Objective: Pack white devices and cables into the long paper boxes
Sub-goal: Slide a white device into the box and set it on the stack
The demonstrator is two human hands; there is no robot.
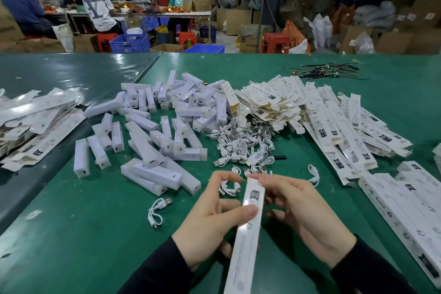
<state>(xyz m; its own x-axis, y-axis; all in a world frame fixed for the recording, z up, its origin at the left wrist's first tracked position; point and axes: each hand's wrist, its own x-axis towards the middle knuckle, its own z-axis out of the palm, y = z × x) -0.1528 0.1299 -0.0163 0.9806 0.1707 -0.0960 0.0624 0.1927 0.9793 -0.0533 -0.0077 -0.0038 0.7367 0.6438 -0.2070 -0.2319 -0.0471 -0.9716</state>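
A long, narrow white paper box (248,229) printed with small black marks lies lengthwise in both hands at 6 o'clock, its far end pointing toward 12. The left hand (210,219) grips it from the 9 o'clock side, thumb pressed flat on the box's upper face, index finger arched toward the far end. The right hand (303,212) cradles it from the 3 o'clock side, fingers curled under and the thumb and forefinger pinching the top end flap. Both wrists wear dark sleeves.

Just past the box's far end, toward 12 o'clock, sits a heap of short coiled white USB cables (243,145); one loose white cable (157,210) lies alone at 9 o'clock of the left hand. Toward 10 and 11 o'clock spreads a scatter of white rectangular plastic devices (152,136). From 1 to 3 o'clock lies a thick pile of flat, unfolded white paper boxes (334,122), with another such pile (35,122) at far 9 o'clock. All rests on a green work table (95,234). A tangle of thin coloured wires (324,71) lies at the table's far edge, near 1 o'clock.
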